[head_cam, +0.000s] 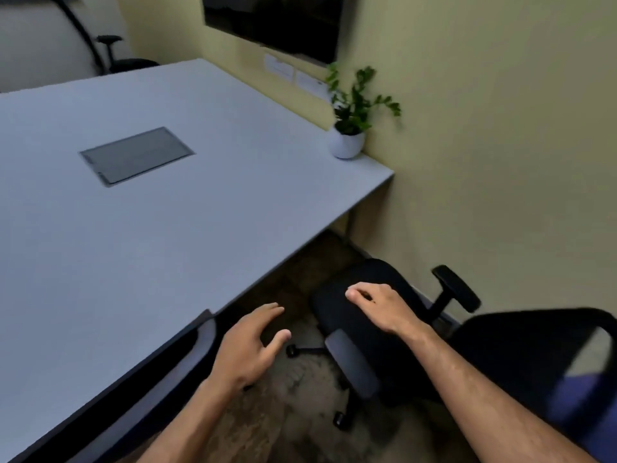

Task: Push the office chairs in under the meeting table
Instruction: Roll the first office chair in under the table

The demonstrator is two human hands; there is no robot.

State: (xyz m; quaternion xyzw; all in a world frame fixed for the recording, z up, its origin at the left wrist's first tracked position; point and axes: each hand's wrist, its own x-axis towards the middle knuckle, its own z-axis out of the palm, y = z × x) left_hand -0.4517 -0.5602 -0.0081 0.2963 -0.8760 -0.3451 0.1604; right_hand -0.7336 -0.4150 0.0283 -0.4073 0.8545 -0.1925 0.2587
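Note:
A black office chair (337, 312) stands out from the grey meeting table (173, 228), near its right corner, seat facing the table. Its backrest (534, 345) is at the lower right, with one armrest (350, 362) near me and the other (455, 289) by the wall. My right hand (377, 305) hovers over the seat, fingers loosely curled, holding nothing. My left hand (253, 342) hangs open above the floor between the chair and the table edge. Another chair's back (187, 359) sits tucked against the table edge at lower left.
A potted plant (350, 128) in a white pot stands on the table's far right corner by the yellow wall (500, 128). A cable hatch (137, 155) is set in the tabletop. A dark screen (273, 21) hangs on the wall. Another chair (123, 58) is at the far side.

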